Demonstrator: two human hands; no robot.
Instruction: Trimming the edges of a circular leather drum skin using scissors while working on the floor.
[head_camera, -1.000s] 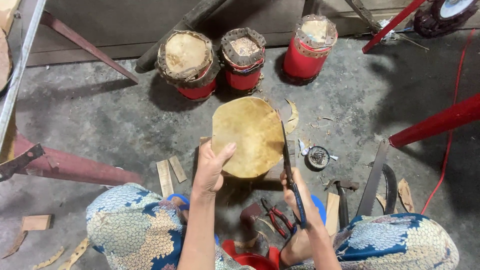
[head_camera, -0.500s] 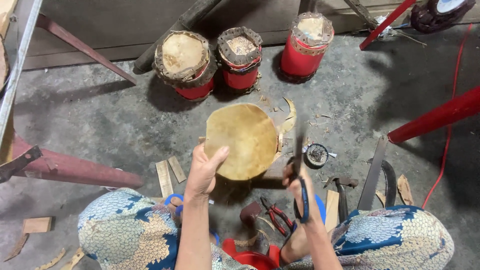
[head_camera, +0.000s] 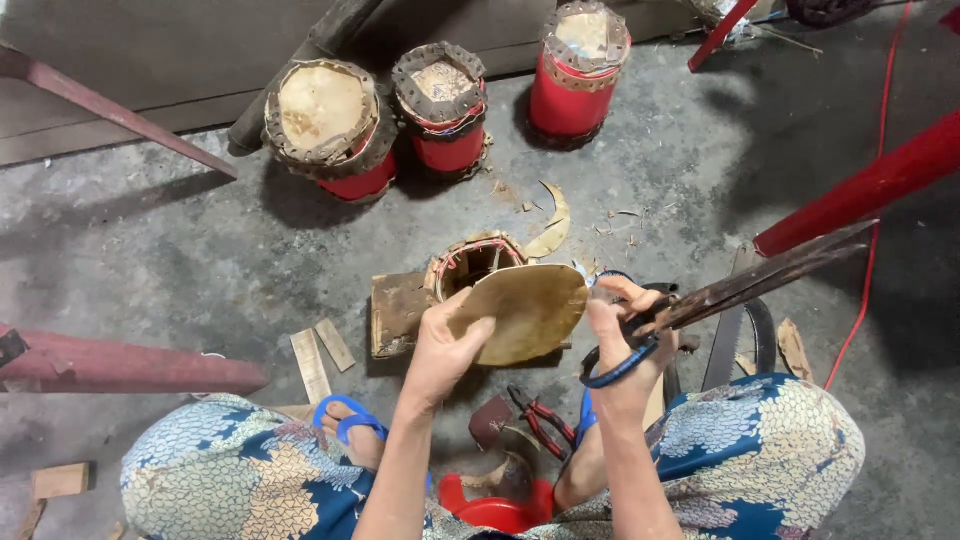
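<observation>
My left hand (head_camera: 447, 347) grips a round tan hide disc (head_camera: 530, 308) by its near edge, tilted almost flat over a small open drum shell (head_camera: 468, 262) that rests on a wooden block (head_camera: 396, 312). My right hand (head_camera: 625, 345) holds large rusty scissors (head_camera: 740, 288) by their blue-wrapped handles, blades pointing right and away from the disc. The right thumb touches the disc's right edge.
Three red drums (head_camera: 330, 125) (head_camera: 442, 100) (head_camera: 580, 72) with hide tops stand at the back by a wall. Red pliers (head_camera: 540, 417) and a red bowl (head_camera: 497, 510) lie between my feet. Red metal legs (head_camera: 870, 185) (head_camera: 120, 365) flank me. Wood scraps (head_camera: 322, 352) and hide trimmings (head_camera: 552, 235) litter the concrete floor.
The disc has tipped from upright and facing me to nearly flat and lower, uncovering the open shell. The scissors have swung from pointing up to pointing right.
</observation>
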